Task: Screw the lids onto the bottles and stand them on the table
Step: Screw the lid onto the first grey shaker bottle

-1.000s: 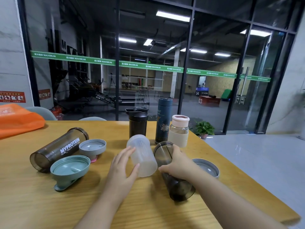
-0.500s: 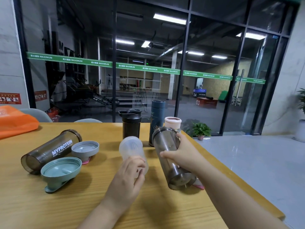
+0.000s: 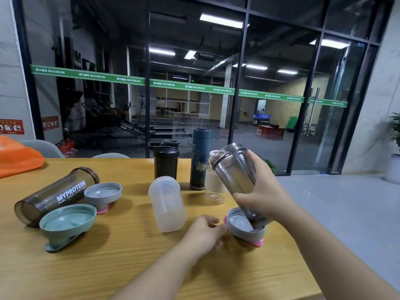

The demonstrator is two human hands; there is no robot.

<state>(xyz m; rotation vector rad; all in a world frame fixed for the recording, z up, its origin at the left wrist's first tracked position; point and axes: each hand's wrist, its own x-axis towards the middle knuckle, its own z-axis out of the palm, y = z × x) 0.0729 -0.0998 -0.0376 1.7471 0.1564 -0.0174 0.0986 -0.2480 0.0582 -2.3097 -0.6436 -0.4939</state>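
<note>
The smoky grey bottle (image 3: 234, 174) is see-through plastic with a threaded, uncapped mouth. It is held above the near right part of the bench (image 3: 129, 267), tilted: its long axis runs from the mouth, up and to the left, down to the base at lower right. The right hand (image 3: 265, 191) grips it around the lower body, fingers curled round the far side and thumb across the front. Its base hangs over, or dips into, the grey lid (image 3: 243, 226) lying upturned on the bench with a pink tab under it; whether they touch cannot be told.

The left hand (image 3: 205, 232) lies just left of that lid, fingers loosely curled and holding nothing; whether the fingertips touch the lid's rim is unclear.

Just left, a frosted clear bottle (image 3: 166, 204) lies on its side, its long axis running away from the viewer. Further left lies the brown MYPROTEIN bottle (image 3: 56, 194), base toward the near left, with a second grey lid (image 3: 102, 193) and a green lid (image 3: 67, 221) upturned beside it.

At the back stand a capped black shaker (image 3: 165, 161), a tall blue flask (image 3: 200, 159) and a cream-sleeved bottle (image 3: 213, 182), the last partly hidden behind the held bottle. An orange bag (image 3: 17, 156) is cut off at the left edge.
</note>
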